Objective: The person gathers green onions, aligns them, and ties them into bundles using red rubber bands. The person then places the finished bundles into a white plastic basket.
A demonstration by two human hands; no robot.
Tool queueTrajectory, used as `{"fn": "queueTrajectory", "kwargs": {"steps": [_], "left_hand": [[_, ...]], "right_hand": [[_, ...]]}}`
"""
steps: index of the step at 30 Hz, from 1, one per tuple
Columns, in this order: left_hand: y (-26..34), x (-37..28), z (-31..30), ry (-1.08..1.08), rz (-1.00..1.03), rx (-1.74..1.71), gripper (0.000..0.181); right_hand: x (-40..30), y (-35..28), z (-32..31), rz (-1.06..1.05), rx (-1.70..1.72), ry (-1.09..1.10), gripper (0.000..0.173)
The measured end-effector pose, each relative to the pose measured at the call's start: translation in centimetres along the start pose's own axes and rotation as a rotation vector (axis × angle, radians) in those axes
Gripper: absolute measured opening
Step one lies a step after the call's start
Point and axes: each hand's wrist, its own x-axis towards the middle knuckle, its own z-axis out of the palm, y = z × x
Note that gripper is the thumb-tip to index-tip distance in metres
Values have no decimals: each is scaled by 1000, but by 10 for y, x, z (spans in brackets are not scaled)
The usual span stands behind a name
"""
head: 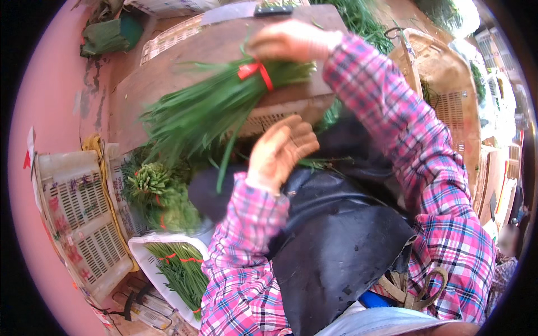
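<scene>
A bunch of long green leaves, like garlic chives [210,101], lies across a brown board [143,90] with its leaf tips hanging over the near edge. A red band [264,75] circles it near the cut ends. My right hand [288,42] is at the bunch's far side, beside the band; its fingers are blurred, and I cannot tell whether they grip the leaves. Nearer to me, my left hand [283,147] holds nothing, palm turned up with fingers slightly curled. A black apron [336,252] covers my lap, and a few loose leaves [319,163] lie on it.
Banded green bunches [149,180] are piled at the left, above a white bin [141,252] with more bunches inside. A plastic crate [80,210] stands by the pink wall [46,113]. On the right is a tan basket [452,101]. Loose greens [365,21] lie beyond the board.
</scene>
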Motion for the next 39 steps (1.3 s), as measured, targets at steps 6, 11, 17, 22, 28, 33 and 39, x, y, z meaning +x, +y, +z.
{"fn": "queueTrajectory", "kwargs": {"steps": [6, 11, 17, 22, 28, 33, 39], "left_hand": [[61, 17, 71, 103, 703, 1583, 62], [90, 86, 94, -72, 711, 2505, 108], [109, 107, 85, 39, 399, 2597, 92], [127, 75, 62, 167, 516, 2588, 98], [147, 89, 107, 112, -32, 2485, 111], [142, 111, 99, 142, -101, 2351, 115], [92, 100, 96, 202, 278, 2568, 99]], "right_hand": [[-3, 71, -21, 694, -190, -232, 25], [2, 97, -3, 806, -180, -329, 25], [-20, 50, -54, 890, -135, -58, 25], [-70, -17, -94, 1368, 661, 308, 21], [-108, -89, -89, 1319, 354, 52, 30], [-106, -103, -75, 1147, 266, 99, 32], [-93, -99, -70, 1235, 215, 24, 32]]}}
